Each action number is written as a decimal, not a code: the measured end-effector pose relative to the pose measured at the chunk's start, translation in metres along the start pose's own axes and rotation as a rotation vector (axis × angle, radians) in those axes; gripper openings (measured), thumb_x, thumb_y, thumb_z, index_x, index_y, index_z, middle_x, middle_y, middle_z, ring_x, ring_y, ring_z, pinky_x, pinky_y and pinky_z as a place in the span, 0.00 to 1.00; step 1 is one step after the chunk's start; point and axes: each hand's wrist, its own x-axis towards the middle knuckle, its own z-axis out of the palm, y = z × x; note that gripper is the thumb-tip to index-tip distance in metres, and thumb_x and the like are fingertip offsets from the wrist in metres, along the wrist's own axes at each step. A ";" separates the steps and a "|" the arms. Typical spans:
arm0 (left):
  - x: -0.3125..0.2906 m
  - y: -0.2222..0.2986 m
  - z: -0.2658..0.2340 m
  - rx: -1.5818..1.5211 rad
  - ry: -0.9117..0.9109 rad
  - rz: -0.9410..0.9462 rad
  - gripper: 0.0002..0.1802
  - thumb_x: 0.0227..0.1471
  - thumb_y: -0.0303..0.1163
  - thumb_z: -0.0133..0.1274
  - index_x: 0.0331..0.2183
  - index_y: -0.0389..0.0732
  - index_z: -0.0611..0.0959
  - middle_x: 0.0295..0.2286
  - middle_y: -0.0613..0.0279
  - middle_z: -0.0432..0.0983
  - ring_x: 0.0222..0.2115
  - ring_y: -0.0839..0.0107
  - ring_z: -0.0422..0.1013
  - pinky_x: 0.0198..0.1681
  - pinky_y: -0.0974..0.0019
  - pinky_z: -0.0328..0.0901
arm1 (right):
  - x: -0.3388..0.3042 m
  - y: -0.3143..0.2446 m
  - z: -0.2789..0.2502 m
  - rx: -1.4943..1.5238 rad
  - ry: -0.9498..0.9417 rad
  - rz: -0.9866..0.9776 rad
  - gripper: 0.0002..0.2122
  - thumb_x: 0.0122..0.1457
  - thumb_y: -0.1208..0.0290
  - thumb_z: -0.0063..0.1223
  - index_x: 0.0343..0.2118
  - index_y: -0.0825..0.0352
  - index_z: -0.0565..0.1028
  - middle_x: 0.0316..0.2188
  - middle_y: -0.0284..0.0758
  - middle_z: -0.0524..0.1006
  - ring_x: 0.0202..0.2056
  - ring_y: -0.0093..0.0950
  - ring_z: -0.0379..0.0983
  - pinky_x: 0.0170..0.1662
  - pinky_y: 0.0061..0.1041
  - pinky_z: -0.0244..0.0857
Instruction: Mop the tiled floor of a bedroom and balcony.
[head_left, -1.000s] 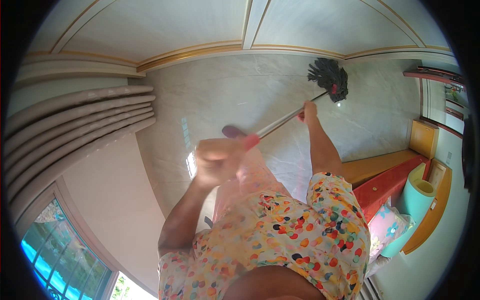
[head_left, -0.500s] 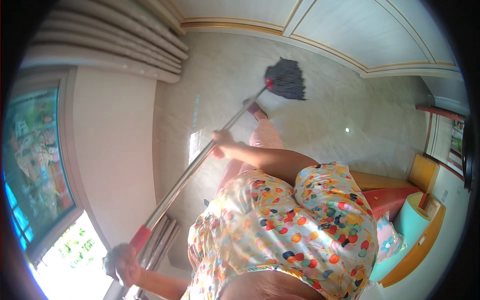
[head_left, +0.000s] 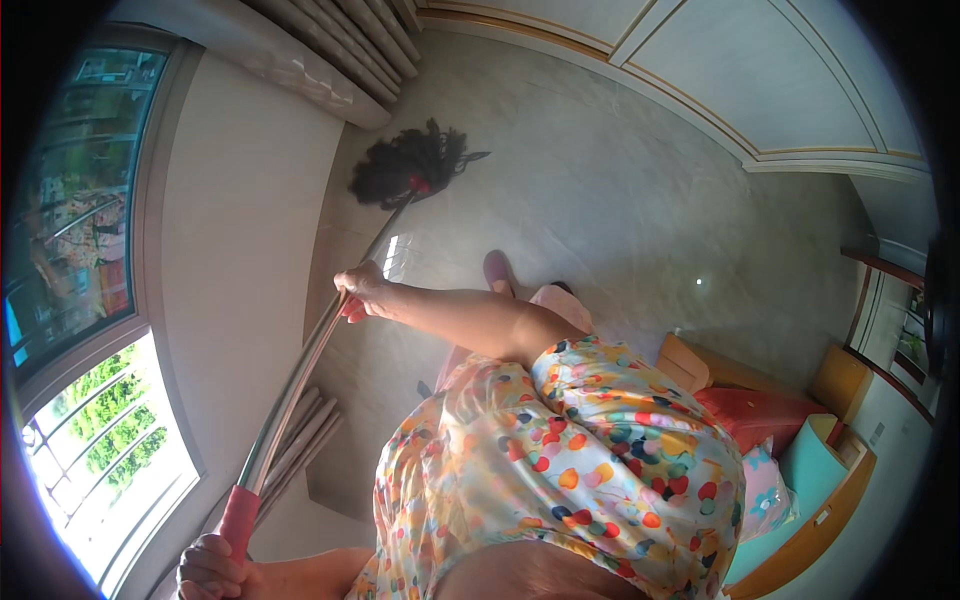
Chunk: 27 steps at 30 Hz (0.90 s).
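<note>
A mop with a metal pole [head_left: 300, 375] slants across the left side of the head view. My left hand [head_left: 213, 570] is closed around its red grip [head_left: 237, 520] at the lower left. Farther up, my right hand [head_left: 362, 288] wraps the pole about midway, arm stretched across my body. The dark grey strand mop head [head_left: 400, 168], with a red connector at its middle, lies spread on the floor by the left wall, slightly blurred.
Grey shiny floor [head_left: 600, 190] stretches to white panelled doors [head_left: 740, 80] ahead. Curtains [head_left: 340, 60] hang near the mop head, and a window [head_left: 110, 440] is at left. A wooden bed [head_left: 830, 520] with a red cushion [head_left: 760, 415] stands at right. My slippered foot [head_left: 497, 268] is below.
The mop head has swept left across the floor, from in front of the doors to beside the wall and curtain. Both hands have moved left with the pole, still gripping it.
</note>
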 end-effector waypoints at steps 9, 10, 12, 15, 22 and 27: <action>0.016 -0.109 -0.071 0.632 -0.218 0.068 0.13 0.41 0.34 0.42 0.10 0.44 0.67 0.13 0.68 0.64 0.16 0.78 0.63 0.15 0.77 0.57 | -0.037 0.019 0.021 0.144 -0.076 0.070 0.06 0.40 0.73 0.45 0.12 0.67 0.65 0.07 0.33 0.64 0.06 0.22 0.59 0.12 0.29 0.62; 0.019 -0.102 -0.064 0.320 -0.120 -0.104 0.12 0.39 0.31 0.41 0.10 0.44 0.65 0.12 0.68 0.61 0.14 0.78 0.59 0.14 0.76 0.55 | -0.042 0.022 0.023 0.159 -0.058 0.103 0.06 0.40 0.73 0.45 0.12 0.67 0.65 0.07 0.33 0.64 0.06 0.22 0.58 0.13 0.28 0.62; 0.021 -0.082 -0.022 -0.365 0.083 -0.445 0.11 0.36 0.26 0.37 0.08 0.44 0.61 0.09 0.68 0.56 0.09 0.78 0.53 0.12 0.75 0.51 | -0.050 0.015 -0.002 0.174 -0.018 0.113 0.05 0.41 0.75 0.45 0.13 0.65 0.64 0.09 0.32 0.64 0.08 0.20 0.58 0.15 0.27 0.62; 0.030 -0.064 0.006 -0.964 0.269 -0.691 0.12 0.34 0.22 0.34 0.07 0.44 0.56 0.06 0.68 0.49 0.05 0.78 0.46 0.10 0.74 0.48 | -0.046 0.021 -0.010 0.182 0.008 0.031 0.05 0.41 0.73 0.45 0.13 0.64 0.64 0.07 0.31 0.62 0.08 0.22 0.59 0.13 0.27 0.62; -0.021 -0.046 0.081 -1.183 0.008 -0.988 0.13 0.36 0.19 0.38 0.08 0.39 0.60 0.06 0.66 0.51 0.06 0.78 0.48 0.10 0.73 0.52 | -0.018 0.014 -0.114 0.069 0.190 -0.061 0.08 0.37 0.64 0.51 0.19 0.60 0.67 0.17 0.37 0.71 0.19 0.31 0.70 0.24 0.40 0.65; -0.097 -0.033 0.143 -1.198 -0.096 -1.319 0.12 0.40 0.21 0.42 0.10 0.37 0.63 0.07 0.64 0.54 0.06 0.75 0.51 0.13 0.68 0.57 | 0.002 0.001 -0.203 0.010 0.524 -0.040 0.09 0.41 0.74 0.43 0.23 0.76 0.65 0.18 0.49 0.69 0.20 0.40 0.69 0.25 0.43 0.66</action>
